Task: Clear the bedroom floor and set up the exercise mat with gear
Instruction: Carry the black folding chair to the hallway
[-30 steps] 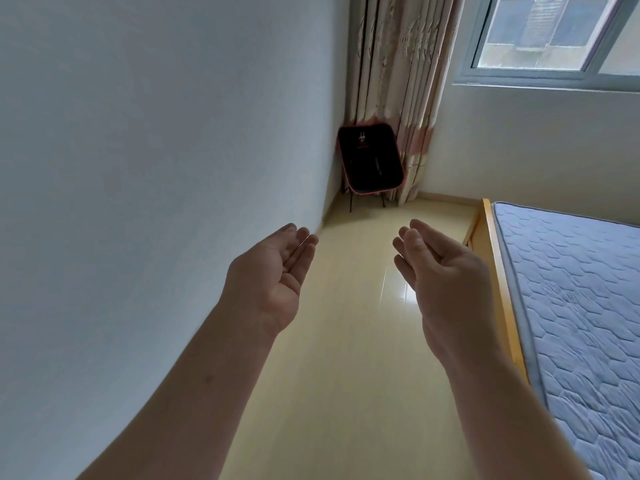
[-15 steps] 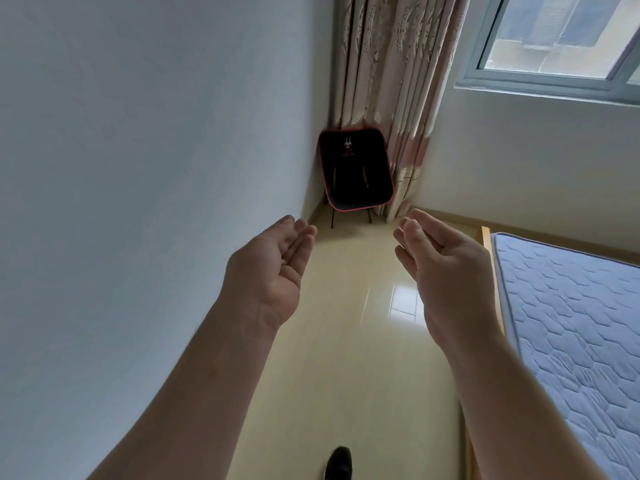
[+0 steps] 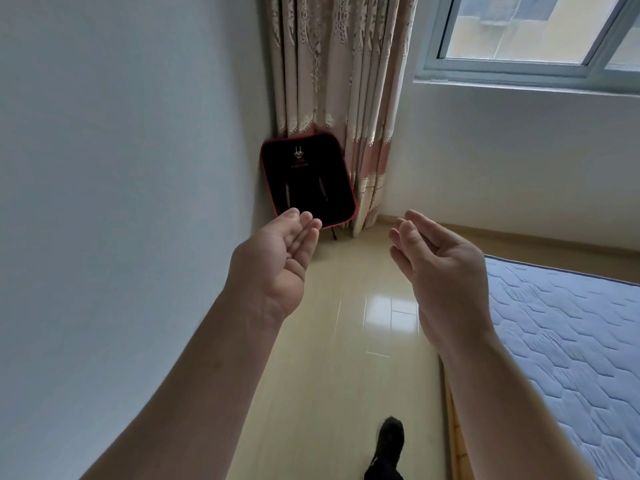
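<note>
A black folding chair (image 3: 306, 180) with a red edge stands in the far corner, against the wall and in front of the curtain. My left hand (image 3: 277, 258) is stretched toward it, palm up, fingers apart and empty; its fingertips overlap the chair's lower edge in the view. My right hand (image 3: 440, 261) is held out beside it over the floor, fingers loosely curled and holding nothing. No exercise mat or gear is in view.
A pale glossy floor (image 3: 346, 341) runs between the white wall (image 3: 121, 202) on the left and a bed with a quilted blue mattress (image 3: 561, 341) on the right. A patterned curtain (image 3: 346, 81) hangs beside the window (image 3: 530, 32). My dark shoe (image 3: 389, 441) shows at the bottom.
I have moved closer to the corner; the chair looks larger and nearer. Both hands stay raised and empty. My shoe has come into view.
</note>
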`<state>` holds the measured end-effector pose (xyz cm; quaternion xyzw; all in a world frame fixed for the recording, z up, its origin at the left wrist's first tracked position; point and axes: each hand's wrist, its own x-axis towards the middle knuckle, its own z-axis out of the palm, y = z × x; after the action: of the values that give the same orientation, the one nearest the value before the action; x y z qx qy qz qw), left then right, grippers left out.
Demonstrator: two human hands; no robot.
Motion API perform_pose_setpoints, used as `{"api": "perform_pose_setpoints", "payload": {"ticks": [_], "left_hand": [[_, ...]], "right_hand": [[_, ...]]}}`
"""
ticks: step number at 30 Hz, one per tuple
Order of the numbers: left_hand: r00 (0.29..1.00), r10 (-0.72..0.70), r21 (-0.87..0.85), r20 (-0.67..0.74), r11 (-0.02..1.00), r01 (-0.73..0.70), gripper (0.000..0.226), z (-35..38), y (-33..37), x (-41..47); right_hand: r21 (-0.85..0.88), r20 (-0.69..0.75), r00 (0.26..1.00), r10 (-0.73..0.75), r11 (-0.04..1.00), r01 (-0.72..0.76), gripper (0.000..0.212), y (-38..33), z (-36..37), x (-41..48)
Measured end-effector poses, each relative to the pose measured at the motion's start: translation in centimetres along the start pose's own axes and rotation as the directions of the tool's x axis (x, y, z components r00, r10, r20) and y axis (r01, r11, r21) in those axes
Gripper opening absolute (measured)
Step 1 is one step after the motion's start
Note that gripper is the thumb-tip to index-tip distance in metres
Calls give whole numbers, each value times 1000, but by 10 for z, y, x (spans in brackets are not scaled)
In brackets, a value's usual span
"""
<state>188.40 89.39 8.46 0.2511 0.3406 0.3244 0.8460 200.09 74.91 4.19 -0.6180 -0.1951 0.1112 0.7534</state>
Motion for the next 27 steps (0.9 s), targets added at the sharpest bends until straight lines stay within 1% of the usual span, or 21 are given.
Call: {"api": "perform_pose_setpoints", "payload": {"ticks": [3, 8, 11, 16, 21, 27], "left_hand": [[999, 25, 20, -21, 1000, -24, 12, 41, -13, 59], [995, 78, 5, -69, 997, -78, 16, 132, -16, 151], [988, 116, -12, -98, 993, -118, 14, 185, -15, 208], [984, 123, -28, -131, 991, -128, 15, 235, -16, 290], [982, 122, -71, -145, 988, -133, 16, 275, -17, 399], [981, 110, -94, -157, 988, -125, 19, 329, 1, 535]], "right_hand": [[44, 24, 1000, 2, 999, -3, 36, 17, -8, 76], [66, 61, 998, 28, 997, -32, 41, 25, -21, 220], [81, 100, 994, 49, 995, -57, 37, 27, -20, 308], [74, 147, 986, 78, 993, -90, 35, 40, -7, 409], [12, 174, 983, 63, 998, -66, 35, 70, 12, 521], [-59, 221, 974, 57, 997, -45, 32, 96, 57, 660]]}}
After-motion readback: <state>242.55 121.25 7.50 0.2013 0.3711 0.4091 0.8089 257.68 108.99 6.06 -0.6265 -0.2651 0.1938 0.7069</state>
